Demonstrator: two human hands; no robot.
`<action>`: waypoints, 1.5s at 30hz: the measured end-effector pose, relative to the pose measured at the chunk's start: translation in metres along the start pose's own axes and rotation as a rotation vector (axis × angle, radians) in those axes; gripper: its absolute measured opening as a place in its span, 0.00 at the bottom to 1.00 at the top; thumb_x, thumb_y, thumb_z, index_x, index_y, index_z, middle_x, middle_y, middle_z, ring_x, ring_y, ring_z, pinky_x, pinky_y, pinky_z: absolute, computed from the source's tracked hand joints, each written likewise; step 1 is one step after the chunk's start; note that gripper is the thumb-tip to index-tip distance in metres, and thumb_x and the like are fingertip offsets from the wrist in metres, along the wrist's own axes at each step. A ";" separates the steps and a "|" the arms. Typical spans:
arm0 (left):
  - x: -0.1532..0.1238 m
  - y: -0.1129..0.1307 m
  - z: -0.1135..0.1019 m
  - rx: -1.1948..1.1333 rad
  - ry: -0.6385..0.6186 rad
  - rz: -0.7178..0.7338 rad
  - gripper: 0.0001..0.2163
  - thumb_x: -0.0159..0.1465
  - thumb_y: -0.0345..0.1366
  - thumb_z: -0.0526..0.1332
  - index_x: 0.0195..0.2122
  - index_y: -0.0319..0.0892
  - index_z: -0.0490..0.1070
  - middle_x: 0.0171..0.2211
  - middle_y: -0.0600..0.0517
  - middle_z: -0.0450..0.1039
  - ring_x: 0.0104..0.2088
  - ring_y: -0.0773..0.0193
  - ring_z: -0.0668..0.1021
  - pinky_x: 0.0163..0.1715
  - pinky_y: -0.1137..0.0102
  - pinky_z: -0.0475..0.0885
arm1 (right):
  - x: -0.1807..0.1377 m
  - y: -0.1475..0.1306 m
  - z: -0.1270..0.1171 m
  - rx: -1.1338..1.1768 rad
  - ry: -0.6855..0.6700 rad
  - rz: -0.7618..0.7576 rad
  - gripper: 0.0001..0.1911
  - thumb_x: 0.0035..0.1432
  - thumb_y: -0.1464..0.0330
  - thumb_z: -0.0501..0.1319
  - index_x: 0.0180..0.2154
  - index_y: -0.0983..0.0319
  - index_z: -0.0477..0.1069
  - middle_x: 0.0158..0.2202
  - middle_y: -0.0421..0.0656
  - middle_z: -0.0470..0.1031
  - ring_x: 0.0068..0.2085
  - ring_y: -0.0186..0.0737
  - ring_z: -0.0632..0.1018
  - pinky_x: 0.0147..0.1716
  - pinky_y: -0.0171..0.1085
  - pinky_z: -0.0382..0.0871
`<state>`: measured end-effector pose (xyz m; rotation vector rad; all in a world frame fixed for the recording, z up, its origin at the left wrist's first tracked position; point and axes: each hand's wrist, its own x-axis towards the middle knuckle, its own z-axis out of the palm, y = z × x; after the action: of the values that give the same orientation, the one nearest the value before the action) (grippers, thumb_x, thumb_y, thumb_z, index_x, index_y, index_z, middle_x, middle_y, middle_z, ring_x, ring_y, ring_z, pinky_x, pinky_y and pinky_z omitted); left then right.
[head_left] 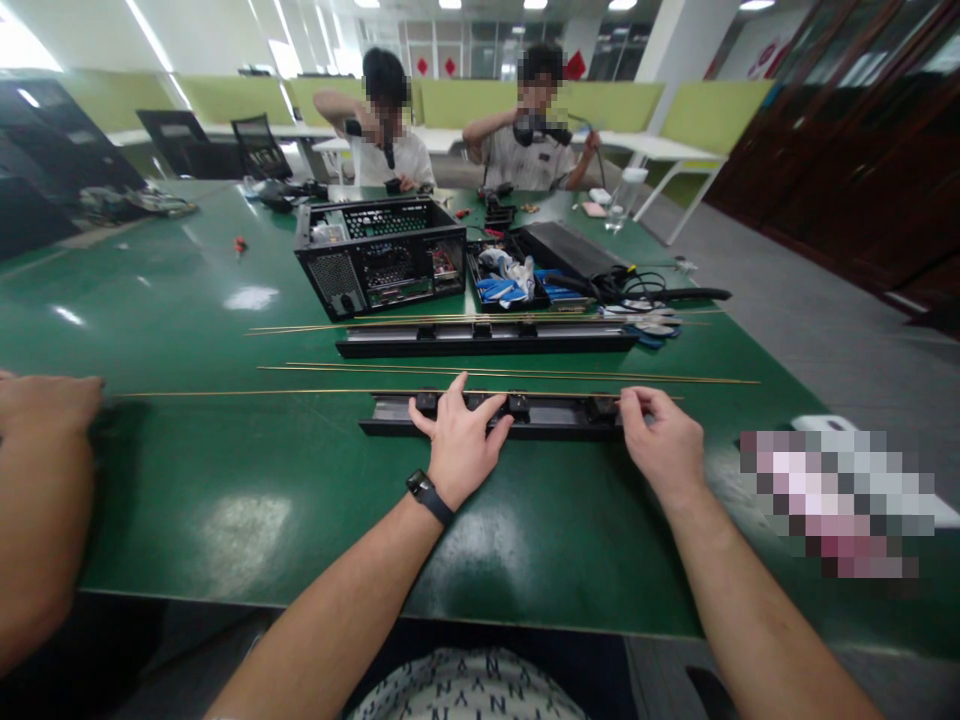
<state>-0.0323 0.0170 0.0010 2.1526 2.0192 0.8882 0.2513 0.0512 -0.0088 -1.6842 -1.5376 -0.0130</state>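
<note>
A black channel-shaped rail (pixel 391 412) with several small black blocks in it lies crosswise on the green table in front of me. My left hand (pixel 463 438), a dark band on its wrist, rests with spread fingers over the middle of this rail. At the rail's right end, my right hand (pixel 665 440) has thumb and forefinger pinched around a thin brass-coloured rod (pixel 262 393). This rod runs along the rail's far edge and stretches left toward another person's arm (pixel 41 480). My fingertips partly hide the rail and its blocks.
Beyond lie loose rods (pixel 675 379) and a second black rail (pixel 487 346). Behind these are an open computer case (pixel 330 280), gloves (pixel 510 275) and a dark panel with cables (pixel 570 255). Two people sit across the table. A white phone-like object (pixel 825 425) lies at right.
</note>
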 end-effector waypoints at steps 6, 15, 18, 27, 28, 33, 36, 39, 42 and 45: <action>0.000 0.001 -0.001 -0.007 0.006 0.009 0.13 0.74 0.47 0.64 0.57 0.61 0.82 0.75 0.37 0.61 0.71 0.41 0.70 0.68 0.22 0.42 | -0.001 -0.003 0.001 0.000 -0.017 -0.030 0.20 0.69 0.51 0.58 0.43 0.57 0.82 0.39 0.48 0.86 0.41 0.50 0.85 0.48 0.47 0.76; -0.001 -0.001 0.000 -0.008 0.006 0.001 0.14 0.73 0.48 0.64 0.58 0.61 0.82 0.75 0.40 0.61 0.71 0.41 0.70 0.69 0.23 0.42 | 0.000 0.002 0.002 0.013 0.018 0.016 0.22 0.69 0.49 0.59 0.45 0.58 0.82 0.39 0.48 0.86 0.42 0.52 0.85 0.47 0.47 0.76; -0.001 -0.001 0.001 -0.011 0.011 0.003 0.14 0.73 0.47 0.64 0.57 0.61 0.82 0.75 0.40 0.61 0.70 0.40 0.70 0.68 0.23 0.42 | 0.001 0.004 0.002 -0.010 0.014 0.027 0.22 0.69 0.49 0.58 0.43 0.58 0.82 0.38 0.48 0.86 0.42 0.52 0.85 0.47 0.47 0.76; 0.000 -0.001 0.001 -0.008 0.012 0.002 0.13 0.73 0.47 0.64 0.57 0.61 0.82 0.74 0.39 0.62 0.71 0.41 0.70 0.68 0.22 0.42 | 0.000 0.002 0.002 -0.014 -0.005 -0.003 0.21 0.69 0.50 0.58 0.43 0.57 0.81 0.39 0.48 0.86 0.42 0.52 0.85 0.47 0.47 0.75; 0.000 0.000 0.000 -0.006 0.008 0.001 0.13 0.74 0.47 0.64 0.57 0.61 0.82 0.75 0.39 0.62 0.71 0.40 0.70 0.68 0.22 0.42 | 0.000 0.001 0.001 -0.010 -0.006 -0.010 0.21 0.69 0.50 0.58 0.43 0.57 0.82 0.39 0.47 0.86 0.42 0.52 0.85 0.47 0.46 0.75; 0.000 0.000 0.000 -0.008 0.006 0.005 0.13 0.74 0.47 0.64 0.57 0.61 0.82 0.75 0.39 0.61 0.70 0.40 0.70 0.68 0.22 0.42 | 0.000 -0.002 0.001 -0.005 -0.015 -0.017 0.20 0.69 0.51 0.59 0.43 0.57 0.82 0.39 0.48 0.86 0.41 0.51 0.85 0.47 0.46 0.75; 0.000 -0.001 0.000 -0.014 0.011 0.010 0.13 0.74 0.47 0.64 0.57 0.61 0.82 0.74 0.38 0.62 0.71 0.40 0.70 0.68 0.21 0.42 | 0.001 -0.002 0.001 -0.009 -0.016 0.009 0.21 0.69 0.50 0.58 0.43 0.58 0.82 0.39 0.48 0.86 0.41 0.51 0.85 0.47 0.46 0.75; -0.001 -0.001 0.000 -0.019 0.014 0.015 0.13 0.74 0.47 0.65 0.57 0.61 0.82 0.74 0.37 0.62 0.71 0.42 0.70 0.68 0.21 0.42 | 0.001 0.000 0.001 -0.016 -0.015 0.033 0.23 0.69 0.49 0.57 0.43 0.58 0.82 0.39 0.49 0.86 0.42 0.53 0.85 0.46 0.47 0.74; -0.001 -0.001 0.000 -0.021 0.024 0.022 0.13 0.74 0.47 0.65 0.57 0.61 0.82 0.74 0.38 0.62 0.71 0.43 0.70 0.68 0.22 0.42 | 0.001 0.001 0.001 -0.009 -0.014 0.042 0.23 0.69 0.49 0.57 0.43 0.58 0.82 0.39 0.48 0.86 0.43 0.53 0.85 0.46 0.47 0.74; -0.001 -0.001 0.001 -0.018 0.027 0.021 0.13 0.74 0.47 0.65 0.57 0.61 0.82 0.74 0.38 0.63 0.71 0.43 0.70 0.68 0.22 0.42 | 0.002 0.002 0.000 0.005 -0.014 0.052 0.23 0.69 0.48 0.57 0.44 0.58 0.82 0.39 0.48 0.86 0.43 0.53 0.85 0.46 0.47 0.74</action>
<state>-0.0330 0.0166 -0.0002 2.1685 1.9957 0.9398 0.2529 0.0527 -0.0090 -1.7226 -1.5026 0.0295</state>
